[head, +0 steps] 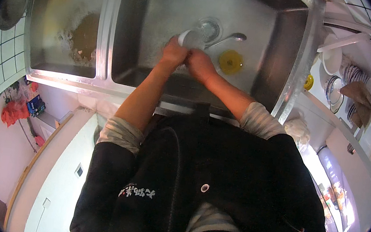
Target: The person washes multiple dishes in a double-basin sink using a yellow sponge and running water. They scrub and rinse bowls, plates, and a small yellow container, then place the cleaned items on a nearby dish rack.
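Note:
Both hands are close together over the right basin of a stainless steel sink [266,25]. My left hand [175,50] grips a small white vessel [183,38], perhaps a cup or bowl; its blurred far side and the fingers hide its full shape. My right hand [201,64] is curled against the near side of the same vessel. Just beyond it is a round drain area [210,28] that glistens with water. A metal spoon [238,36] lies on the basin floor with its handle towards the vessel. Right of my hand sits a round yellow dish [230,62].
A steel divider [107,30] separates the left basin, where brown residue [85,39] lies in cloudy liquid. Stacked plates [355,76], a brown cloth [361,99] and another yellow item [308,82] occupy a white shelf at right. A dark pan [13,6] is at far left.

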Available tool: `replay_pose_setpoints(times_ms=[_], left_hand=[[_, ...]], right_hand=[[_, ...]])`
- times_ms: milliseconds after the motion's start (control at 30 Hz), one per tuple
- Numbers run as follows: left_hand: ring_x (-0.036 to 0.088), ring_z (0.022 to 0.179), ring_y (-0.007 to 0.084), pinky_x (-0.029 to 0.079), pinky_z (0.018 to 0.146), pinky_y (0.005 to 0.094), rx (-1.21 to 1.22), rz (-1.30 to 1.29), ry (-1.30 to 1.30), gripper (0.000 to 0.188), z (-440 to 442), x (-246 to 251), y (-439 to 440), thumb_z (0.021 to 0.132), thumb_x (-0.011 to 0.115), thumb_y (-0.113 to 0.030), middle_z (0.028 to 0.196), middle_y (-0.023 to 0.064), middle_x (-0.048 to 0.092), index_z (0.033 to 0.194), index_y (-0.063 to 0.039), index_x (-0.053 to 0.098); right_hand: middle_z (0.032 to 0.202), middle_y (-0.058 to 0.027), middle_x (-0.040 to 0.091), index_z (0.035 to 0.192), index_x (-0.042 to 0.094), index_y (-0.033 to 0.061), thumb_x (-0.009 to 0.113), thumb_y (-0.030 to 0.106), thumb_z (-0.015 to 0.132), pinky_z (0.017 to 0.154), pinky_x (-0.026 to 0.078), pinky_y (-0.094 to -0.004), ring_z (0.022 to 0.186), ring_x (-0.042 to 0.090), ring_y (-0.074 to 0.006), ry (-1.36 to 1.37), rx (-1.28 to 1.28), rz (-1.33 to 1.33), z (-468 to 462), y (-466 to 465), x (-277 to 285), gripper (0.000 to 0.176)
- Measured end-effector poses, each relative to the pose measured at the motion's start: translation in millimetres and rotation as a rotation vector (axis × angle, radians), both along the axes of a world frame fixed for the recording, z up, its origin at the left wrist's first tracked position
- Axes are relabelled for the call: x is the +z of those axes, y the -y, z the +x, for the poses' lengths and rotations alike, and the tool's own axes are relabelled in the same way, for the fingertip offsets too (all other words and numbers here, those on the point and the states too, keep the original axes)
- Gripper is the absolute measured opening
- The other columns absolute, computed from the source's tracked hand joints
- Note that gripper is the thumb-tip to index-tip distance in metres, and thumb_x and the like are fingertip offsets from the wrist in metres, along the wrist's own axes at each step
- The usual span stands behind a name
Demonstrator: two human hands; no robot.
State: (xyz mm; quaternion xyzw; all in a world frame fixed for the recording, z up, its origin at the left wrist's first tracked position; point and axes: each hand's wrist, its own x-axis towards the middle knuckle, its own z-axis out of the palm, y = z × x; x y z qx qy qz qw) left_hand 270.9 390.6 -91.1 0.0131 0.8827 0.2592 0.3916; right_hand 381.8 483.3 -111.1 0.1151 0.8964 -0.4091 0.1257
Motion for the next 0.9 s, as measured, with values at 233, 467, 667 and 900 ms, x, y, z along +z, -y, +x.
replay_pose_setpoints(times_ms=[233, 467, 667, 900], left_hand=[[0.062, 0.106, 0.0413, 0.049, 0.096, 0.0440, 0.255, 0.195, 0.247, 0.047, -11, -18, 6, 0.086, 0.054, -0.022, 0.120, 0.0261, 0.061, 0.128, 0.000, 0.053], [0.061, 0.108, 0.0435, 0.050, 0.095, 0.0462, -0.422, 0.056, -0.054, 0.049, -8, -50, 12, 0.087, 0.054, -0.018, 0.122, 0.0279, 0.059, 0.132, 0.000, 0.050], [0.061, 0.109, 0.0400, 0.049, 0.097, 0.0453, 0.357, 0.538, 0.393, 0.049, 7, -46, 4, 0.089, 0.054, -0.020, 0.123, 0.0258, 0.060, 0.134, -0.003, 0.048], [0.062, 0.102, 0.0372, 0.059, 0.073, 0.0483, -0.033, 0.252, 0.208, 0.063, 0, -46, -5, 0.092, 0.056, -0.023, 0.128, 0.0210, 0.053, 0.146, -0.004, 0.031]], right_hand=[[0.100, -0.0181, 0.064, 0.099, 0.067, 0.0053, 0.060, 0.018, 0.088, 0.080, 0.052, -0.0476, 0.095, 0.062, -0.0380, -0.014, 0.102, 0.162, 14, -24, 12, 0.018], [0.098, -0.0174, 0.064, 0.094, 0.066, 0.0048, 0.059, 0.021, 0.087, 0.078, 0.051, -0.0487, 0.092, 0.062, -0.0375, -0.293, -0.111, 0.020, 4, -11, 24, 0.018], [0.098, -0.0163, 0.064, 0.095, 0.067, 0.0059, 0.058, 0.025, 0.091, 0.082, 0.050, -0.0471, 0.097, 0.061, -0.0371, -0.174, 0.122, 0.224, 19, -39, 21, 0.022], [0.104, -0.0107, 0.064, 0.099, 0.067, 0.0063, 0.059, 0.019, 0.089, 0.088, 0.050, -0.0427, 0.103, 0.060, -0.0308, -0.283, 0.112, 0.161, 26, -44, 27, 0.018]])
